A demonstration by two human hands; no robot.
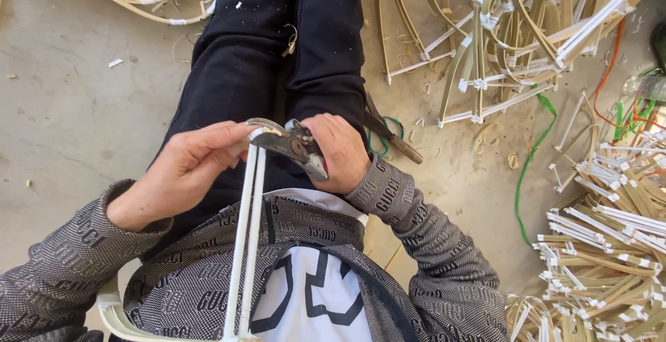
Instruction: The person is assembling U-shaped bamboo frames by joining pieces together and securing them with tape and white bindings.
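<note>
A pair of white rods (pixel 248 238) is being held upright at the centre of the frame, their long axis running from the lower middle, near the person's chest, up to the hands. The two rods are lying side by side, touching or nearly so, smooth and slender, probably plastic or painted cane.

Their top end is being pinched by the left hand (pixel 184 172), whose fingers (pixel 222 137) are closed around it from the left. From the right, metal pliers (pixel 291 144) are being gripped by the right hand (pixel 340 153), fingers wrapped shut around the handles. The worn, grey steel head of the pliers is being pressed against the rod tips, so tool and rods are meeting just between the two hands; whether the head is clamped on the rods cannot be told. The left hand is the nearer one to the rods.

Black trousers (pixel 250 57) are seen beneath the hands. A second dark tool (pixel 392 137) is lying on the concrete floor (pixel 69 92) right of the knee. Heaps of bent bamboo strips with white joints (pixel 513 30) are piled at upper right and lower right, with a green cord (pixel 531 161) trailing between them.
</note>
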